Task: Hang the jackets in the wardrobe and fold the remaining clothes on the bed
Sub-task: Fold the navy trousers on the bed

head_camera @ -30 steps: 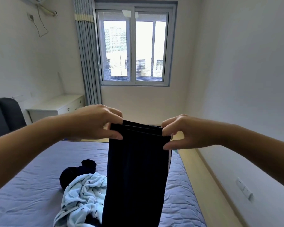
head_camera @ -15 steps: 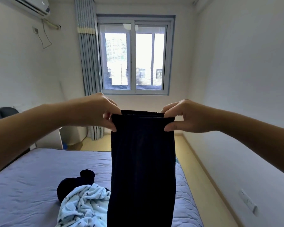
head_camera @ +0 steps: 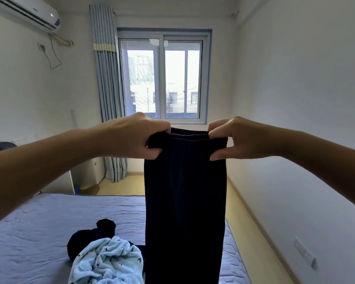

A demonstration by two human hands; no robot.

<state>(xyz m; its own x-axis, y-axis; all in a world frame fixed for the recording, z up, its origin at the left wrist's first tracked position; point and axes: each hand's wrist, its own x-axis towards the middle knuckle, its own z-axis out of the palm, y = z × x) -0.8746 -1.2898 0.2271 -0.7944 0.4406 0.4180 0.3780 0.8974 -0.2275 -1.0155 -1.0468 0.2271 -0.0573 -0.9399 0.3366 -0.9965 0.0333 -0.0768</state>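
Left hand (head_camera: 131, 138) and right hand (head_camera: 238, 138) each pinch top corner of dark trousers (head_camera: 184, 201), grip tight on waistband, held up over bed (head_camera: 39, 232). Trousers hang straight down. Light blue garment (head_camera: 109, 261) and dark clothes (head_camera: 86, 240) crumpled on bed, near left.

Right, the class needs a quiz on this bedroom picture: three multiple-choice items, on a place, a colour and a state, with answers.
1. Where does the light blue garment lie? A on the floor; B on the bed; C on the windowsill.
2. What colour is the held-up garment? A red; B white; C dark navy.
3. How is it held? A left hand and right hand pinch its top edge; B one hand only; C draped over an arm.
Answers: B, it lies crumpled on the bedcover; C, it looks near black; A, it hangs between both hands.
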